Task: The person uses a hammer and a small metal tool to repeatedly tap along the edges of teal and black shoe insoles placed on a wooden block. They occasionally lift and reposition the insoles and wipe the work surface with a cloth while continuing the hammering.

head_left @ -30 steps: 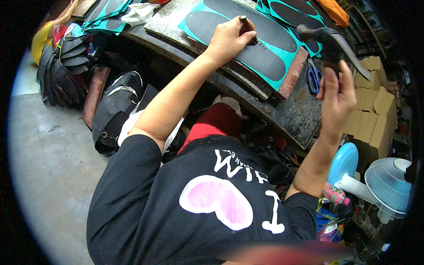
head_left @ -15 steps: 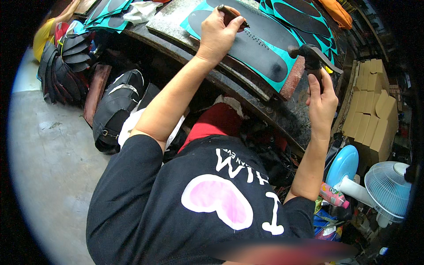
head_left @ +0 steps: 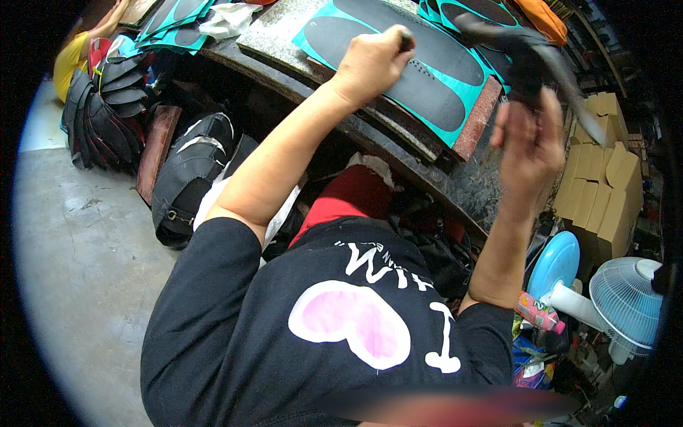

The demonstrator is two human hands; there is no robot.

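Note:
A teal-edged sheet (head_left: 447, 105) with dark sole shapes lies on a stone slab on the workbench, a row of small dark holes along its middle. My left hand (head_left: 376, 62) is closed in a fist over the sheet, around a dark rod-like punch (head_left: 406, 33). Only the punch's top end shows; its tip is hidden behind the fingers. To the right, my right hand (head_left: 530, 139) is raised beside the bench, gripping a hammer (head_left: 530, 57) with a dark head. Both hammer and hand are smeared by motion.
More teal-edged sheets (head_left: 484, 21) are stacked behind, with an orange cloth (head_left: 541, 21) nearby. Cardboard boxes (head_left: 594, 188) and a blue fan (head_left: 622, 306) stand at right. Left are a bundle of dark cut pieces (head_left: 103, 110), a black bag (head_left: 188, 178) and another person's arm (head_left: 107, 25).
My left hand has moved right along the sheet, and the punch has gone from slanting to more upright. The hammer has swung into fast motion, blurring it and my right hand.

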